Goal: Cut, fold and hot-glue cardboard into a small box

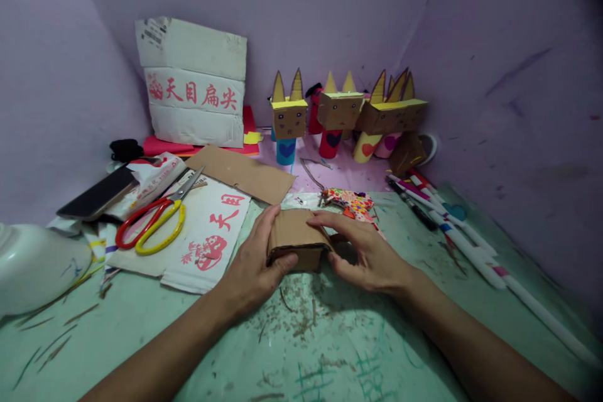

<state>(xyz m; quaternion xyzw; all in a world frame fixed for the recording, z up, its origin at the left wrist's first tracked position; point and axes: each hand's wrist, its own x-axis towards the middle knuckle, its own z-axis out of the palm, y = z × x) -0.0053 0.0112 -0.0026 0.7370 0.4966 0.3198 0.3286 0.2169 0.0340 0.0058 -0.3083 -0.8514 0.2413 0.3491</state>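
Between my two hands, near the middle of the table, is a small folded cardboard box [298, 229] of brown corrugated card. My left hand [258, 259] grips its left side, thumb along the front lower edge and fingers behind. My right hand [362, 250] closes on the right side, one finger on the top edge and the thumb near the lower right corner. The inside of the box is mostly hidden. Just behind it lies a floral patterned piece [352, 202]. Scissors [160, 213] with red and yellow handles rest on printed cardboard [214, 232] to the left.
Several cardboard-headed figures [289, 122] with pointed ears stand at the back. A white printed panel [195, 85] leans on the wall. A brown cardboard sheet [245, 173] lies at back left, a white bottle [40, 270] at far left, and markers [461, 235] on the right. Scraps litter the table [211, 352].
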